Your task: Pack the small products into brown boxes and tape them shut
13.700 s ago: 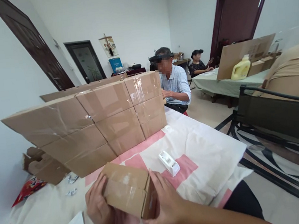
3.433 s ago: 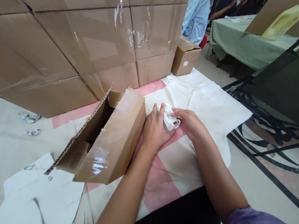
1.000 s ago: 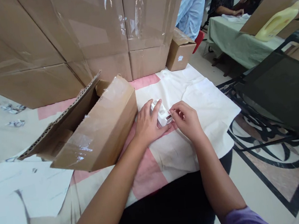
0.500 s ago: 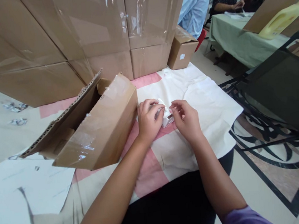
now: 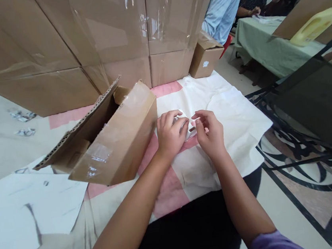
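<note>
Dispenser [image 5: 190,134]: likely light, stiff; grip its sides.
Left hand [image 5: 169,135]: curled over it, grasp unclear.
Right hand [image 5: 212,133]: bent beside it; cannot tell if holding.

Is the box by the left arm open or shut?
Open: the box's flap sticks out, and you can see into the dark inside.

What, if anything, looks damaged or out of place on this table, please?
The open cardboard box looks oddest: its flap is raised and the taped edge opposite looks rough. Crumpled scraps lie loose on the cloth, and the white sheets overlap untidily. The small white device is mostly hidden by the left hand, so I cannot judge it.
</note>
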The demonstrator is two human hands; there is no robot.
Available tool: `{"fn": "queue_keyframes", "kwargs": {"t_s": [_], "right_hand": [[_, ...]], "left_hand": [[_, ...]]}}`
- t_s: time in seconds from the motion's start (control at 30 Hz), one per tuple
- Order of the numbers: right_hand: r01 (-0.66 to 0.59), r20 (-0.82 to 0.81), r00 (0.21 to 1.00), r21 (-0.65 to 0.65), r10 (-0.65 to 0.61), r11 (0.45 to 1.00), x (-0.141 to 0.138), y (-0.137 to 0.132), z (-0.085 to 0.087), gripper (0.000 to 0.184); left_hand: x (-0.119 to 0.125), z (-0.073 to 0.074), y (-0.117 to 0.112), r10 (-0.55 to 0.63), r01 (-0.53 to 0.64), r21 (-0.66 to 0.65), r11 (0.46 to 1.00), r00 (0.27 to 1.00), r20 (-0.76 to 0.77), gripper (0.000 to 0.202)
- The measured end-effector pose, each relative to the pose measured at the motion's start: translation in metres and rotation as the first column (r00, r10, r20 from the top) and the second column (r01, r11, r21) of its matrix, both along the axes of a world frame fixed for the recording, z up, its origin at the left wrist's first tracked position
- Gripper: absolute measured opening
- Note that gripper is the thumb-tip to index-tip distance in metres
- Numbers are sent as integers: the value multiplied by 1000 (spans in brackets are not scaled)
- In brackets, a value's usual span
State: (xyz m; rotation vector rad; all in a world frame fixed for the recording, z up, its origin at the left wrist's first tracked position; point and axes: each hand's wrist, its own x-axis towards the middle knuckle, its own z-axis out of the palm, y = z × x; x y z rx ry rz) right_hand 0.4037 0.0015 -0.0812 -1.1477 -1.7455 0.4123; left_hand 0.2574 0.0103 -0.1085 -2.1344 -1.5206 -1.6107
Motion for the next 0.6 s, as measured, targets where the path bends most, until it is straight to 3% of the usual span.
{"fn": "queue_keyframes", "kwargs": {"t_s": [0.27, 0.43, 0.6], "right_hand": [[48, 119, 991, 149, -66, 988, -4, 3, 2, 2], [58, 123, 989, 151, -77, 987, -6, 5, 2, 9], [-134, 251, 963, 137, 96, 981, 7, 8, 6, 14]], "left_hand": [[-3, -2, 1, -21, 23, -53, 998, 999, 31, 9], [-3, -1, -1, -30, 31, -52, 998, 999, 27, 9], [-6, 3, -4, -5, 2, -72, 997, 999, -49, 12]]}}
